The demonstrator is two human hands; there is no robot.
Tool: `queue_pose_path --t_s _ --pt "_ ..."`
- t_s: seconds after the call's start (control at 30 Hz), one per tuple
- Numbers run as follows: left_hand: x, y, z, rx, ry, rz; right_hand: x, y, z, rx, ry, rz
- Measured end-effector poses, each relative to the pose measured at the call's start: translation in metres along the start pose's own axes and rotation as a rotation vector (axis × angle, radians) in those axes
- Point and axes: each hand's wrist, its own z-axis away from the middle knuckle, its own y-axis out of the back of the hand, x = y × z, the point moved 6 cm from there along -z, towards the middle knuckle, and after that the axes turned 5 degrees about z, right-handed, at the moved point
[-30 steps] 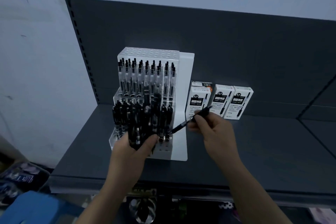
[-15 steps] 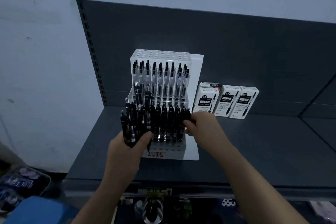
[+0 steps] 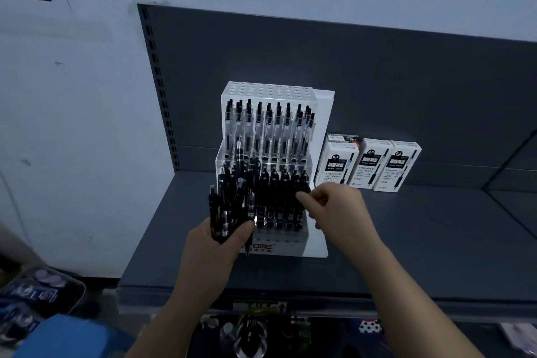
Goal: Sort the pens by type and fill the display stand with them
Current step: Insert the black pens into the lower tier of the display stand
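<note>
Black plastic pen (image 3: 300, 211) just slotted — more remain
Right hand (image 3: 337, 212), grip unclear, at it in white tiered stand (image 3: 322, 113); left hand (image 3: 212, 253) clutches black-pen bundle (image 3: 229, 203).

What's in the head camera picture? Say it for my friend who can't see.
A left hand grips a bundle of black pens before a white display stand; the right hand reaches a pen in its front row. White pen boxes stand beside it on a dark shelf.
</note>
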Motion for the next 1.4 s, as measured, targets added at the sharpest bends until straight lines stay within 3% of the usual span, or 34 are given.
queue_pose_path --t_s 0.07,0.17,0.3,0.5,0.77,1.13,1.4 --pt "-0.002 0.002 0.001 -0.015 0.015 0.010 -0.024 0.006 0.010 0.034 0.033 -0.233" --pt "-0.004 0.004 0.005 -0.052 0.022 0.007 -0.054 -0.001 0.016 -0.100 0.033 -0.540" --pt "-0.001 0.008 0.011 -0.114 0.029 -0.040 -0.068 -0.013 0.017 -0.193 -0.007 -0.669" --pt "-0.008 0.054 0.011 0.084 0.022 -0.118 -0.067 -0.004 0.013 0.076 -0.006 -0.818" --pt "-0.011 0.091 0.012 0.218 0.025 -0.166 -0.090 -0.039 0.007 0.182 0.124 -0.589" --pt "-0.016 0.098 0.017 0.215 0.059 -0.091 -0.114 -0.081 -0.008 0.012 0.215 -0.110" --pt "-0.012 0.079 0.018 0.116 0.075 -0.043 -0.099 -0.080 -0.004 -0.065 0.123 -0.122"
